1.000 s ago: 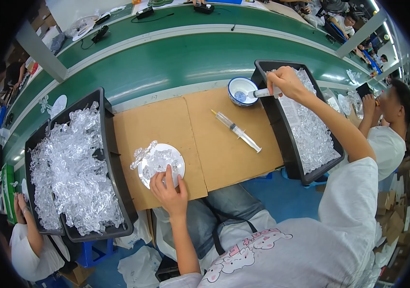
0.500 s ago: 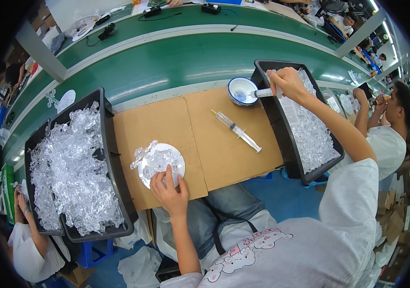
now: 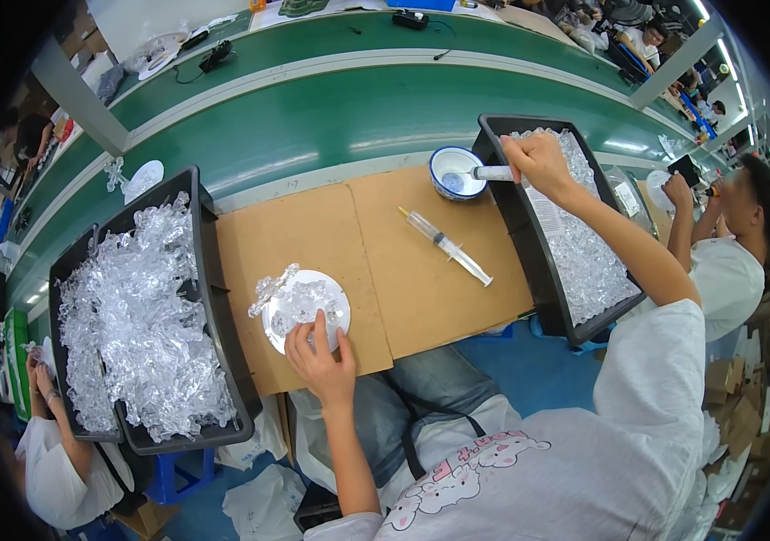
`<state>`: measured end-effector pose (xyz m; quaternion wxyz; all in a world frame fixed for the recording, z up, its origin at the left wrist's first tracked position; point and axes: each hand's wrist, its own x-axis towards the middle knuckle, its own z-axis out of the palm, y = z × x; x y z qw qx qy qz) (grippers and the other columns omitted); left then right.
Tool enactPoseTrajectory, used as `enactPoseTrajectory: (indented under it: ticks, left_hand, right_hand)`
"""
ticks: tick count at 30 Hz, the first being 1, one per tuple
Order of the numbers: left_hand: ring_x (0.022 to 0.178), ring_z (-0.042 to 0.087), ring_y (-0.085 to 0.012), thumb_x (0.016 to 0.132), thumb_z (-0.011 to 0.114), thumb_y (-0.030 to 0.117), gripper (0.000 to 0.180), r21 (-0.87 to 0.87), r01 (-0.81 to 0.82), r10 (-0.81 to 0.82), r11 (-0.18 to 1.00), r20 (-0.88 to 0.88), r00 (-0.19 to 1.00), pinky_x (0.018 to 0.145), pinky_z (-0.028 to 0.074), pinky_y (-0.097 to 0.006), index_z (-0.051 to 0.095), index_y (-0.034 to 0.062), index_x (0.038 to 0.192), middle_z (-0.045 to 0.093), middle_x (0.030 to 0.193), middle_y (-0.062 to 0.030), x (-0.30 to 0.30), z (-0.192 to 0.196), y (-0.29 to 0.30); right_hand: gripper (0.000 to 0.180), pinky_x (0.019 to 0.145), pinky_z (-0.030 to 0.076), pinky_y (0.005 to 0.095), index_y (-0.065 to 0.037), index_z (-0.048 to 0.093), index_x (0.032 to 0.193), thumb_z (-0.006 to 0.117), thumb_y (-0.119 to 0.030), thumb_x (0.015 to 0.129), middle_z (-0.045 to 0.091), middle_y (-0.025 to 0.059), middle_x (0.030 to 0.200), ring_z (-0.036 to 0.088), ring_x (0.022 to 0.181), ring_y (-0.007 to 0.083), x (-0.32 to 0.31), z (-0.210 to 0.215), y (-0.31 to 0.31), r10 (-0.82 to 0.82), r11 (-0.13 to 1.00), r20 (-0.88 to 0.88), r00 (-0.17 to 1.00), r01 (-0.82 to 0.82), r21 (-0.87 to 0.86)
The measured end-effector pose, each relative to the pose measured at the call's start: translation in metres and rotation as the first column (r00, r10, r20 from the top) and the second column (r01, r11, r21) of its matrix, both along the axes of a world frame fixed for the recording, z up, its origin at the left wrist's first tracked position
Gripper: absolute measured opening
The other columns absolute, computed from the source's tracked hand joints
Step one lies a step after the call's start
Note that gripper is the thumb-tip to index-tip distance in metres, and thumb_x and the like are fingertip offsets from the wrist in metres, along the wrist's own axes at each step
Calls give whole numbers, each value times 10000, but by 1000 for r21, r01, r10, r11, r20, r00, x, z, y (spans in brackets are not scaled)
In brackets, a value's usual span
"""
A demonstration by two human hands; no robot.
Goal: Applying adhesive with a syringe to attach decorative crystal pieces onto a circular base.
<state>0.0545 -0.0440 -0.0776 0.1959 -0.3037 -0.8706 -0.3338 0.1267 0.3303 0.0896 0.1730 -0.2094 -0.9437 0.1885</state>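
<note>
Cardboard spans the space between the left black bin and the right black bin, open across its middle. The left hand has its fingers spread over the near rim of a white plate bearing clear plastic pieces, while the right hand, above the right black bin, has its fingers curled in. By that bin stands a small bowl, the gripped syringe reaching from those fingers over its rim, and a loose syringe lies apart from both hands.
</note>
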Motion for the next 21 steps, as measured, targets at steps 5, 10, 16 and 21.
enactPoseTrajectory:
  ticks: [5, 10, 16, 21]
  left_hand:
    - [1089, 466, -345, 775, 672, 99, 401, -2, 0, 0, 1000, -6, 1000, 968, 354, -462, 606, 49, 1167, 514, 1082, -144, -1, -1, 0]
    - [1076, 474, -346, 772, 671, 100, 398, 15, -8, 8, 1000, -23, 1000, 948, 369, -465, 607, 52, 1162, 517, 1080, -141, -1, 0, -1]
    - [1068, 483, -343, 776, 669, 107, 399, 20, 11, -11, 1000, -30, 999, 936, 376, -464, 604, 57, 1166, 520, 1073, -138, -2, -2, 1]
    - [1070, 482, -341, 776, 671, 105, 404, 14, -3, 4, 1000, -35, 999, 935, 374, -464, 601, 58, 1171, 521, 1076, -137, -2, -4, -2]
  right_hand:
    - [505, 477, 427, 346, -93, 586, 455, 496, -329, 894, 525, 50, 414, 536, 408, 224, 3, -9, -2, 22, 993, -60, 998, -15, 116]
    - [410, 446, 430, 356, -100, 550, 482, 597, -285, 844, 547, 43, 463, 552, 422, 233, 1, -38, -9, 135, 807, -224, 965, 24, 591]
    - [170, 471, 464, 373, -109, 567, 855, 642, -253, 804, 575, 54, 559, 604, 524, 247, 5, -84, -22, 13, 765, 130, 991, -94, 638]
    - [308, 492, 476, 396, -97, 517, 997, 635, -316, 815, 598, 90, 672, 617, 568, 286, 4, -74, -23, -118, 822, 186, 975, -9, 570]
